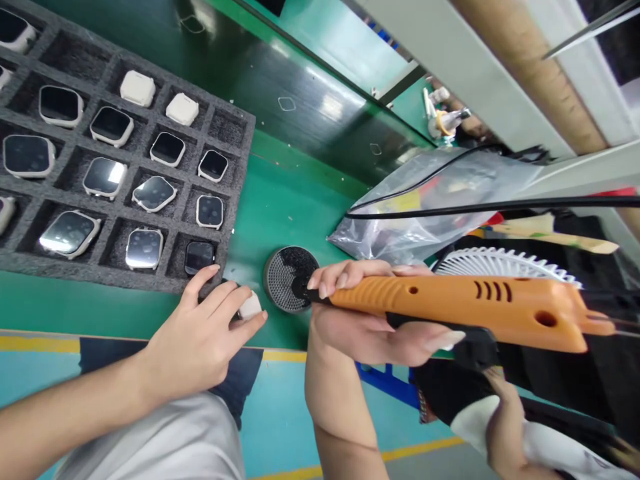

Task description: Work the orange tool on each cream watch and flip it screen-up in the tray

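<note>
My left hand point(203, 330) rests on the green bench at the edge of the foam tray, its fingers pinched on a small white watch case point(249, 306). My right hand point(370, 313) is wrapped round an orange electric screwdriver point(465, 310), with its black tip point(303, 289) lying over a round black screw dish point(289, 277). The screwdriver lies roughly level, its tip pointing toward my left hand.
A dark foam tray point(235, 133) holds several smartwatch bodies in its pockets, a few face down. A clear plastic bag point(425, 200), a black cable point(500, 207) and a white fan point(500, 263) lie behind the screwdriver. Another person's arm point(505, 427) shows at lower right.
</note>
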The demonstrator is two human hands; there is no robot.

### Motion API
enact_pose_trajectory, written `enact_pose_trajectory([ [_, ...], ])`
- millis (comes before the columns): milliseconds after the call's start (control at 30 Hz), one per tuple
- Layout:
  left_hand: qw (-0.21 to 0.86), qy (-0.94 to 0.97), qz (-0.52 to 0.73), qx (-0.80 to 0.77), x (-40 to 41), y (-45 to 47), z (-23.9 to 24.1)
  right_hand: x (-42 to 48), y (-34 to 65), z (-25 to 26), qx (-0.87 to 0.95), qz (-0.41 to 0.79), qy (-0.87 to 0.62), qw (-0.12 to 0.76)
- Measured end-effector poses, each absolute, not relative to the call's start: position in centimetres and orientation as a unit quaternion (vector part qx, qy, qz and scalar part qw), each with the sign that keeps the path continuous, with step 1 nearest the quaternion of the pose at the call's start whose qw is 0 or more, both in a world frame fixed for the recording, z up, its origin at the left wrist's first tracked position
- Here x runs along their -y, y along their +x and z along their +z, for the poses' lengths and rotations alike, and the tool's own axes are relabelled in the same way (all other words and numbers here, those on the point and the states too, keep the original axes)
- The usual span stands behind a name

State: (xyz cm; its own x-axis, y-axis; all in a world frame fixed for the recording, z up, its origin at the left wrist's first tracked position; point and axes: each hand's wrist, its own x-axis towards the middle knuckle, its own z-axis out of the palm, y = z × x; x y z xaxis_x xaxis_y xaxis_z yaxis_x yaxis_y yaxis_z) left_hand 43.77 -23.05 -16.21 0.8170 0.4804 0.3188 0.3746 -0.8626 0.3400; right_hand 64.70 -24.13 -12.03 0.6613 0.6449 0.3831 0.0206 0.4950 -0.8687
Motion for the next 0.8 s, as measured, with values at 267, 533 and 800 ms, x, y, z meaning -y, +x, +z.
enact_pose_trajectory([
  [267, 0.12, 0.938, 0.207, -0.251, 23.3, 44.1, -16.4, 23.8, 64.9, -12.1, 0.359, 0.19, -0.473, 0.782],
  [533, 0.161, 0.942, 0.209, -0.205, 23.3, 43.4, -16.6, 26.6, 63.7, -8.7, 0.368, 0.26, -0.498, 0.741],
  [800, 0.16, 0.941, 0.209, -0.214, 23.3, 43.6, -16.6, 27.3, 62.1, -7.6, 0.395, 0.336, -0.505, 0.69],
])
